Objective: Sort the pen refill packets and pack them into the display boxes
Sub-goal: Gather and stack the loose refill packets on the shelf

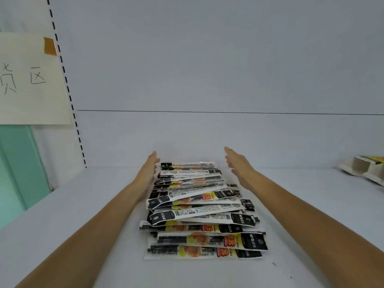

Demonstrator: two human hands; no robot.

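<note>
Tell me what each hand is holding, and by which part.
Nothing is held. The left hand and right hand are open, fingers straight, on either side of the far end of the refill packet pile.

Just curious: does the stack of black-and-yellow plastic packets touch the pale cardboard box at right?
Apart. Head view shows bare white shelf between the packet stack and cardboard box.
</note>
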